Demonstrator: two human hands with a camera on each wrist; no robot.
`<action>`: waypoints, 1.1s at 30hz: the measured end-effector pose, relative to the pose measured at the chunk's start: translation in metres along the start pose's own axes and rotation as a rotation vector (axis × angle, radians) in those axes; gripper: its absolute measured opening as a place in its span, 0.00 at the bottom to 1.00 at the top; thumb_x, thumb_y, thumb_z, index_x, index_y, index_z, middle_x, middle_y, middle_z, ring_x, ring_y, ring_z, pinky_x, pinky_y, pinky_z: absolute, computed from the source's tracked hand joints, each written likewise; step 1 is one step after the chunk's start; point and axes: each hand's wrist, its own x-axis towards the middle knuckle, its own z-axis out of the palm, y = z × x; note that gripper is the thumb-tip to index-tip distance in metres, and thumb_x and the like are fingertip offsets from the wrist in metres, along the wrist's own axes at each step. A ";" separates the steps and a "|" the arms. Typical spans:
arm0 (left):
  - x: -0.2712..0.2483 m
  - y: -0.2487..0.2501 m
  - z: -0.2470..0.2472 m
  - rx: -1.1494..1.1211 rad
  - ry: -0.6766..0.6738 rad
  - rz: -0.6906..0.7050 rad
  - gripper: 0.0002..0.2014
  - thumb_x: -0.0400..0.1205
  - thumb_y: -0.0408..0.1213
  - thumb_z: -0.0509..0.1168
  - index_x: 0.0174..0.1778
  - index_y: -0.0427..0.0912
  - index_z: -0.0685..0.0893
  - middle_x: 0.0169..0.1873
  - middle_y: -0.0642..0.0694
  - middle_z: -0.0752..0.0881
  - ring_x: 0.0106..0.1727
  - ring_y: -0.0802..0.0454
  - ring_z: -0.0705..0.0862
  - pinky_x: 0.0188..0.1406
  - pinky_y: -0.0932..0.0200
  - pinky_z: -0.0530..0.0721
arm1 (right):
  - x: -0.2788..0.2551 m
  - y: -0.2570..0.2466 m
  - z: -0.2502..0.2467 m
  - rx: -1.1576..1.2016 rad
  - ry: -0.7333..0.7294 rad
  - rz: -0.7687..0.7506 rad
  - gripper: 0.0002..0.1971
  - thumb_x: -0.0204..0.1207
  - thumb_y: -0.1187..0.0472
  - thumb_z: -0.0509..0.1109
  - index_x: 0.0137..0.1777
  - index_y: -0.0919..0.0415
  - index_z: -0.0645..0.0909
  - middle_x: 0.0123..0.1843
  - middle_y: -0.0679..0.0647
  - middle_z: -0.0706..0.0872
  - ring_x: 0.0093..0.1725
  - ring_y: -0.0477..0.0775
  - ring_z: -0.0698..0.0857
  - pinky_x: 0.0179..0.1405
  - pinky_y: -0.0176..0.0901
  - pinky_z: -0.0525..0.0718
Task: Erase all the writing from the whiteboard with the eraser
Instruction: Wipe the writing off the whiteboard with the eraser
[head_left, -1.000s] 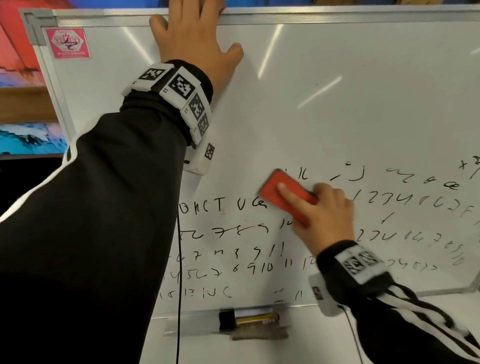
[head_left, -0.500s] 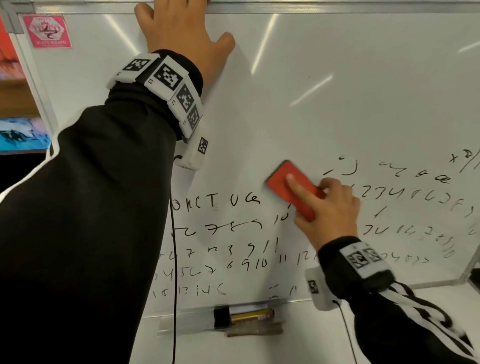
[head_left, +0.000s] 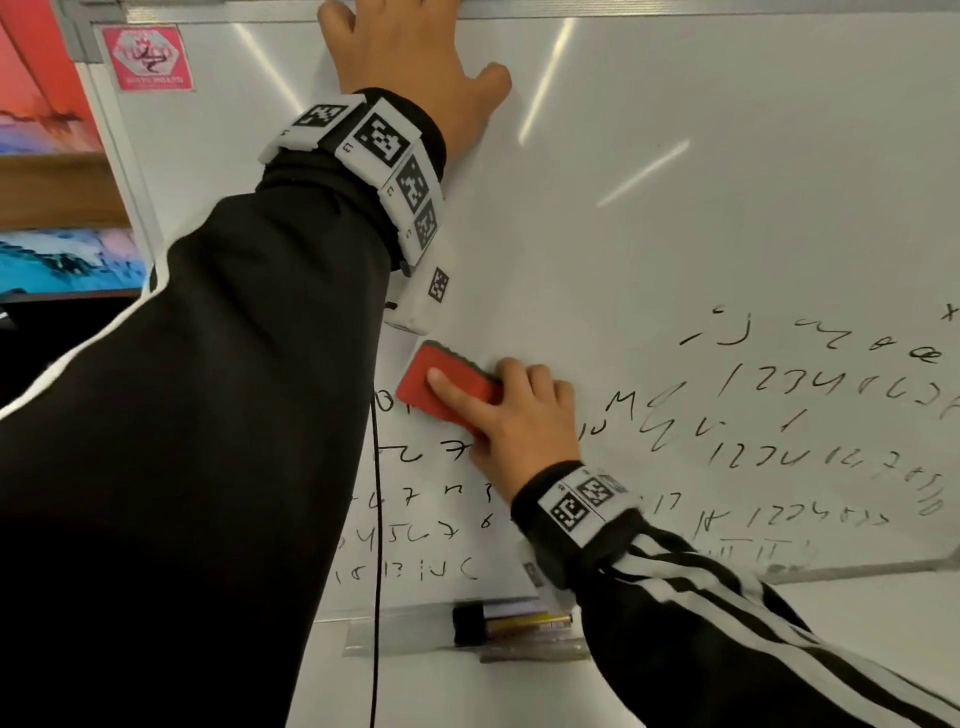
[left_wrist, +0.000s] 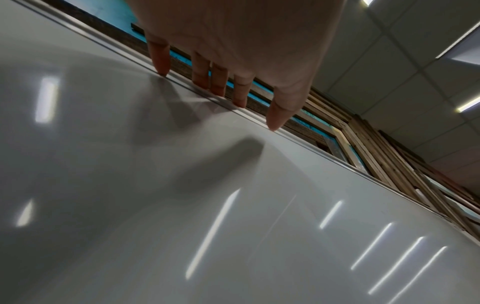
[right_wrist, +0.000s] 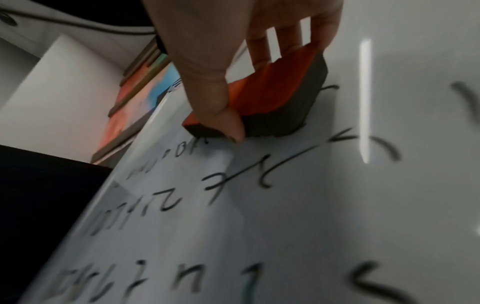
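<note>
A whiteboard (head_left: 675, 208) fills the head view, its upper part bare and its lower part covered in several rows of black writing (head_left: 779, 457). My right hand (head_left: 514, 415) grips a red eraser (head_left: 441, 384) with a dark felt underside (right_wrist: 291, 107), pressed flat on the board at the left end of the top written row. In the right wrist view the thumb and fingers pinch the eraser's sides. My left hand (head_left: 405, 57) lies flat and spread against the board's top edge (left_wrist: 182, 82), holding nothing.
A clear tray (head_left: 415, 634) under the board's lower edge holds a black-capped marker (head_left: 498, 623). A pink sticker (head_left: 148, 57) sits in the board's top left corner. Colourful pictures (head_left: 47, 156) hang left of the board. A thin black cable (head_left: 378, 519) dangles from my left wrist.
My right hand slid the eraser leftward along the top written row, wiping away letters there. The left hand stayed on the board's top edge.
</note>
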 end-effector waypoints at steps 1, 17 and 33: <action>0.000 -0.001 0.000 0.000 -0.007 0.008 0.26 0.74 0.54 0.56 0.65 0.46 0.72 0.66 0.47 0.74 0.68 0.46 0.70 0.63 0.48 0.62 | 0.000 -0.001 0.001 0.002 0.001 -0.001 0.40 0.55 0.58 0.79 0.69 0.33 0.73 0.51 0.57 0.79 0.45 0.59 0.74 0.45 0.52 0.71; 0.002 -0.002 -0.002 -0.001 -0.017 0.048 0.25 0.74 0.53 0.55 0.63 0.43 0.72 0.66 0.44 0.74 0.69 0.43 0.69 0.65 0.45 0.62 | -0.016 0.021 -0.010 0.001 0.055 0.179 0.41 0.56 0.56 0.79 0.72 0.36 0.70 0.51 0.60 0.77 0.44 0.61 0.75 0.46 0.54 0.74; 0.017 0.045 0.009 0.004 -0.015 0.100 0.27 0.73 0.57 0.55 0.65 0.46 0.73 0.68 0.42 0.73 0.71 0.38 0.67 0.69 0.36 0.59 | -0.048 0.129 -0.071 -0.112 0.134 0.396 0.38 0.61 0.56 0.78 0.73 0.37 0.71 0.53 0.59 0.74 0.48 0.60 0.73 0.49 0.53 0.68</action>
